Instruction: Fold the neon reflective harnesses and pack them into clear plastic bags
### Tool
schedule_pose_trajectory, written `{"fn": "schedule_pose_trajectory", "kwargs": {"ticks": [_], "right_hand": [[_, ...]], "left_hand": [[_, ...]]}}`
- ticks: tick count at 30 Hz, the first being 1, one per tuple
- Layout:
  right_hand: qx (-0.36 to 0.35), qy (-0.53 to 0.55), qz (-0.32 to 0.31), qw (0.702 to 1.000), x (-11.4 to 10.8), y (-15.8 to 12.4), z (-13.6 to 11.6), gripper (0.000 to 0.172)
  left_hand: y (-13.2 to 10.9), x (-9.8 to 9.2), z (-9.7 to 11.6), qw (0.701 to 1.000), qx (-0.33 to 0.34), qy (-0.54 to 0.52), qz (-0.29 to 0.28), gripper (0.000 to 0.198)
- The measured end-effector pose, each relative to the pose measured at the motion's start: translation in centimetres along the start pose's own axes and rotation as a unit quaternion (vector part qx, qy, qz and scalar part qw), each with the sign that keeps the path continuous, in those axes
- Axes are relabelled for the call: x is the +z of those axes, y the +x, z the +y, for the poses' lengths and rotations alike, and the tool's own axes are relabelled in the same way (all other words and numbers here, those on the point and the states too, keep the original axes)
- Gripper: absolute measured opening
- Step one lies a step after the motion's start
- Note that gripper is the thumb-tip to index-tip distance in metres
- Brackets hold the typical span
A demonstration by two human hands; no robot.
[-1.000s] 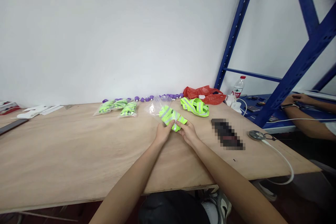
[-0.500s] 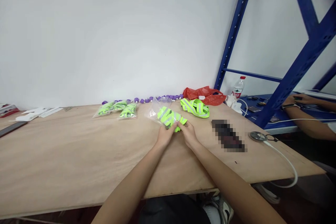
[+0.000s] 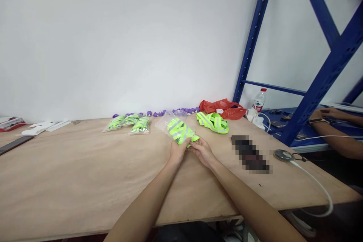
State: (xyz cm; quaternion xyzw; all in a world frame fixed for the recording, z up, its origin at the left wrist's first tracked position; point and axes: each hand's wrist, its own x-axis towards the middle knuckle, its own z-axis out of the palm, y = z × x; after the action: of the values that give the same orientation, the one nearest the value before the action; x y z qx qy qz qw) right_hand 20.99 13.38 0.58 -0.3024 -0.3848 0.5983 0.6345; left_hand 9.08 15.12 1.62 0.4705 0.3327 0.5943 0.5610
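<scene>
Neon-yellow reflective strap (image 3: pixel 179 130) with grey stripes lies folded, mostly inside a clear plastic bag (image 3: pixel 163 120) above the wooden table. My left hand (image 3: pixel 178 152) is closed on the bag's near side, thumb on top. My right hand (image 3: pixel 202 151) pinches the near right end, where some yellow strap shows at the fingertips; whether bag film is pinched there too, I cannot tell. Beyond my right hand lies a loose coiled reflective strap (image 3: pixel 213 122). Several filled bags of the same strap (image 3: pixel 140 124) lie to the left.
Purple small parts (image 3: pixel 159 114) line the wall beside a red plastic bag (image 3: pixel 221 106). At right are a blurred-out dark object (image 3: pixel 249 155), a round device (image 3: pixel 283 155) with a white cable, a bottle (image 3: pixel 259 100) and a blue rack (image 3: pixel 306 94). Another person's hands (image 3: pixel 320 114) are behind the rack.
The bag and both hands have shifted slightly toward me. My right fingers have changed their grip at the bag's near end. The whole view has tilted a little.
</scene>
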Motion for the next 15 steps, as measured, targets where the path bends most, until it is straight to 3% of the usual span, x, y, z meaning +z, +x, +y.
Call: {"fn": "schedule_pose_trajectory", "kwargs": {"ticks": [3, 9, 15], "right_hand": [[-0.014, -0.004, 0.021, 1.000, 0.09, -0.03, -0.07, 0.044], [-0.060, -0.062, 0.082, 0.993, 0.20, 0.03, -0.19, 0.032], [-0.032, -0.039, 0.073, 0.996, 0.70, -0.39, -0.83, 0.034]], "left_hand": [[-0.32, 0.16, 0.20, 1.000, 0.003, 0.009, -0.005, 0.040], [-0.71, 0.43, 0.44, 0.999, 0.021, 0.028, -0.028, 0.039], [-0.32, 0.43, 0.26, 0.999, 0.036, -0.002, -0.037, 0.038]]}}
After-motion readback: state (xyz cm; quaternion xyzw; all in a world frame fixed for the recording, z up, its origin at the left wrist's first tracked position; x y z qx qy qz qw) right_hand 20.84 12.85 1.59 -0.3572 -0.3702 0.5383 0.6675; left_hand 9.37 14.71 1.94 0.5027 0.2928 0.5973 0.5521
